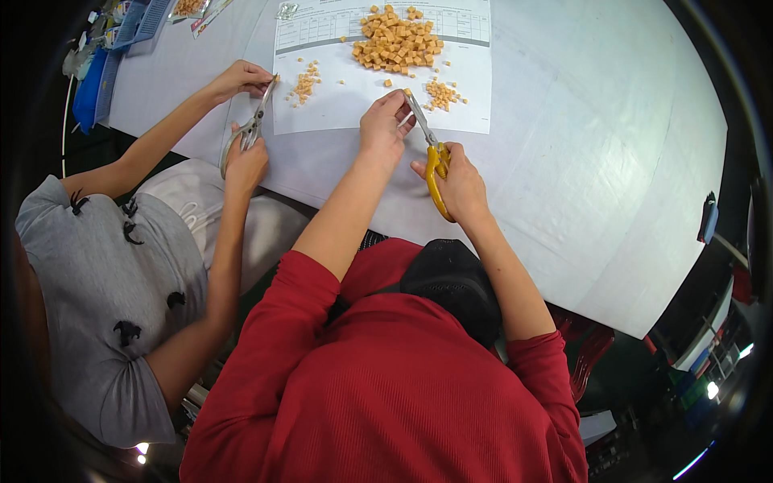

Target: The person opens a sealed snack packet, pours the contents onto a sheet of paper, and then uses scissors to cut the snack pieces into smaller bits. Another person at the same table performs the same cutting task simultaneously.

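Note:
Yellow-handled scissors (436, 153) are gripped in my right hand (460, 183), blades pointing up and left. Their tips meet an orange cube (407, 92) at the fingertips of my left hand (383, 125), whose thumb and fingers are pinched together around it. Both hands are over the near edge of a printed paper sheet (322, 119). Just right of the blades is a small pile of tiny orange pieces (442, 95). Farther off on the sheet rises a large heap of orange cubes (396, 40). Whether the blades have cut into the cube is too small to tell.
At my left, a co-worker's hands (246, 161) hold metal scissors (254, 125) beside another little pile of orange bits (304, 84). Blue baskets (143, 22) stand at the far left, near a packet (189, 8). The white table (596, 161) stretches to the right.

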Demonstrator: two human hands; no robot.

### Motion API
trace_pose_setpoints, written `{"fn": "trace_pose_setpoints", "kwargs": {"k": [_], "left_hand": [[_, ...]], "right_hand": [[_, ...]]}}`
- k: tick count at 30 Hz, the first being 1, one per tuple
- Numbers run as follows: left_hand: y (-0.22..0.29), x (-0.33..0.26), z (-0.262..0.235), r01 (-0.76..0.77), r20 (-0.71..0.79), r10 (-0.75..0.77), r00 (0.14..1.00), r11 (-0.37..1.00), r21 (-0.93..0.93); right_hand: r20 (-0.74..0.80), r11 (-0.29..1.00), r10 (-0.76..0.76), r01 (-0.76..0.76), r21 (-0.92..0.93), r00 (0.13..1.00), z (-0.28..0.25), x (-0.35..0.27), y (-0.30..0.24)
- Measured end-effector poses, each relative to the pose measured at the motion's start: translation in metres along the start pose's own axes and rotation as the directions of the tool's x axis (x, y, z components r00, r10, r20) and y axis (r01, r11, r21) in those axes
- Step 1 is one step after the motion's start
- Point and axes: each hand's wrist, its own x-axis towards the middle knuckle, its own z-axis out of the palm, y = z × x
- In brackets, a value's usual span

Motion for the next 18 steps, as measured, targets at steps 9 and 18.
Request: {"fn": "trace_pose_setpoints", "kwargs": {"k": [9, 18], "left_hand": [[-0.005, 0.003, 0.004, -0.052, -0.031, 0.054, 0.998, 0.997, 0.063], [-0.006, 0.004, 0.009, -0.084, -0.039, 0.090, 0.995, 0.987, 0.134]], "right_hand": [[0.024, 1.000, 0.001, -0.001, 0.003, 1.000, -0.001, 0.008, 0.004], [0.022, 0.999, -0.012, 0.011, 0.038, 1.000, 0.000, 0.014, 0.010]]}}
